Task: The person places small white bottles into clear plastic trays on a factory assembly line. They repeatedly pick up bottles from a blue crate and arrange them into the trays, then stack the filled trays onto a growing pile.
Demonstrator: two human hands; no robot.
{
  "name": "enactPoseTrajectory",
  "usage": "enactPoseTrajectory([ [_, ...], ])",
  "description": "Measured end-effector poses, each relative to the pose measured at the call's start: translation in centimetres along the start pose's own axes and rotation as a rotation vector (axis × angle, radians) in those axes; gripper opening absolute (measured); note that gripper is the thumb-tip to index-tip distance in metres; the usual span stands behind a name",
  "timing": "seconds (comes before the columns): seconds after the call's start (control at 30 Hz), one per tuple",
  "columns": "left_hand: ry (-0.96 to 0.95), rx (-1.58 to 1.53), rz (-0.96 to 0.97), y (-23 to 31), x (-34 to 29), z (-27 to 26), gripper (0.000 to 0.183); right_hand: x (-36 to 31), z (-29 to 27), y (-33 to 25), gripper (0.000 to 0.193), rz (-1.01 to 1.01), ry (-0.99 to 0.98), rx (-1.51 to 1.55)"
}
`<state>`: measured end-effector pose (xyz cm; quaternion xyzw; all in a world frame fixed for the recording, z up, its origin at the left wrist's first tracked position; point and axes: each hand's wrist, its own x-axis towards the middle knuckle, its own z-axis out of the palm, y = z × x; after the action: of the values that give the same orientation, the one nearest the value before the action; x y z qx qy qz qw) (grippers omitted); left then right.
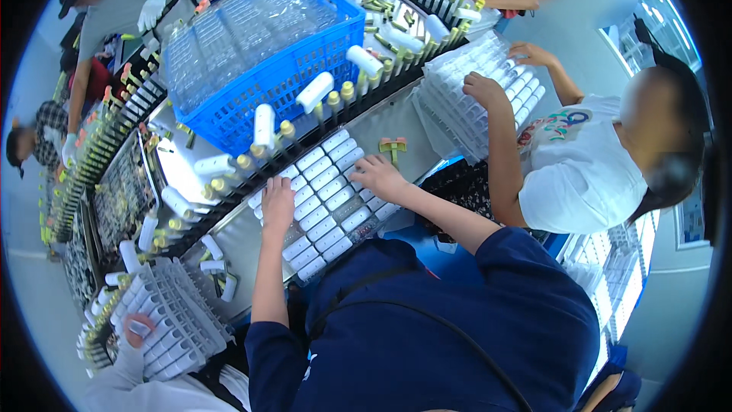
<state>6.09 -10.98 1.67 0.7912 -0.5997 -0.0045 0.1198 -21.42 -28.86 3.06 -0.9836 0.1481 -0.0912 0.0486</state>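
In front of me a clear plastic tray (361,233) holds rows of white cylindrical caps (325,188). Over the tray's left side lies my left hand (277,204), its fingers stretched out and touching the far left caps. My right hand (379,178) rests on the caps at the right side, fingers apart and bent a little downward. Neither hand visibly grips a cap. Some slots at the lower middle and right of the tray show bare plastic. A small yellow-green and orange fixture (393,149) lies on the metal table just beyond my right hand.
Past the tray runs a line of upright holders (287,130), some carrying white caps. Behind it stands a blue crate (267,65) of clear trays. Co-workers handle stacked cap trays (488,84) at right and a tilted tray stack (164,320) at lower left. Loose caps (213,265) lie on the left.
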Motion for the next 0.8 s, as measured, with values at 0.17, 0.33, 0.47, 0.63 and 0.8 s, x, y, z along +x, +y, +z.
enactPoseTrajectory([
  [0.17, 0.203, -0.234, -0.008, 2.0, -1.4, -1.3, 0.034, 0.1, 0.2, 0.1, 0.033, -0.029, -0.019, 0.079],
  [0.33, 0.236, -0.559, -0.154, 7.0, -2.2, -1.7, 0.025, 0.4, 0.8, 0.2, 0.037, -0.076, -0.066, 0.03],
  [0.47, 0.271, -0.43, -0.234, 8.8, -3.1, 1.7, 0.031, -0.1, -0.4, -0.4, 0.037, -0.098, 0.06, -0.004],
  [0.63, 0.312, -0.447, -0.113, 7.9, -4.4, 3.8, 0.036, -0.5, -5.0, -3.7, 0.033, 0.305, 0.132, 0.576],
  [0.8, 0.321, -0.469, -0.112, 8.4, -4.2, 3.8, 0.032, -2.2, 2.3, -5.3, 0.039, 0.448, 0.346, 0.756],
])
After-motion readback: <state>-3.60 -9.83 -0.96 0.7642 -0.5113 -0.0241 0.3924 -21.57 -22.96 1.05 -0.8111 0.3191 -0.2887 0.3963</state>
